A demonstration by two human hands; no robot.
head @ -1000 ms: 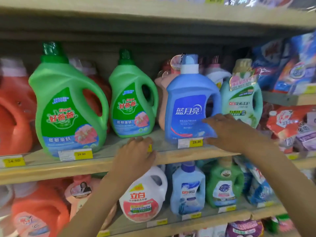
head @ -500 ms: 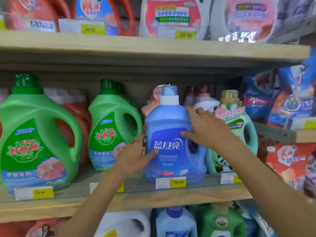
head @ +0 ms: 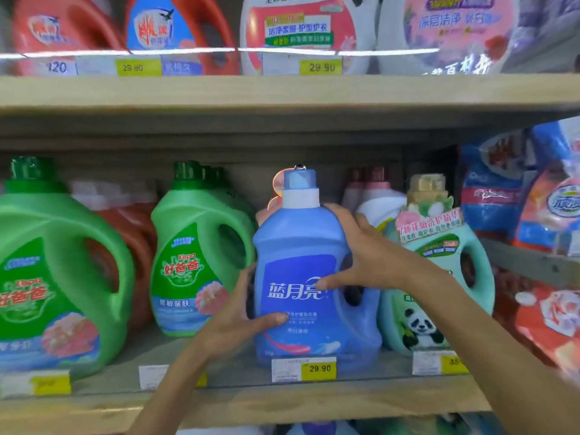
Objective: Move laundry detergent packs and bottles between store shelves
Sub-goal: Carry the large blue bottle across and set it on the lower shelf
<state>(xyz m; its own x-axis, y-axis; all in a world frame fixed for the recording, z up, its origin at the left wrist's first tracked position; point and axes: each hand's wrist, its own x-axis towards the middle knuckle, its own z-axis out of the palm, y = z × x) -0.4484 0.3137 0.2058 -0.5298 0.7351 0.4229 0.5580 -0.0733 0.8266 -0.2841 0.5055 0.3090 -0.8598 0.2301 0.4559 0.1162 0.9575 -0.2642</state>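
A blue detergent bottle (head: 301, 246) with a white collar and blue cap stands upright on the middle wooden shelf (head: 282, 403), behind a yellow 29.90 price tag. My left hand (head: 241, 318) grips its lower left side, thumb across the label. My right hand (head: 364, 259) wraps its upper right side at the handle, fingers over the shoulder and thumb on the label.
Two green bottles (head: 201, 255) (head: 56, 277) stand to the left with red ones behind. A teal panda bottle (head: 439, 277) presses close on the right, with white pink-capped bottles (head: 376, 199) behind. Detergent packs (head: 508, 196) fill the right side. Large bottles (head: 301, 29) line the upper shelf.
The view rose and closed in on the middle shelf. My left hand came up from the shelf edge onto the bottle's left side; my right hand climbed from its base to the handle.
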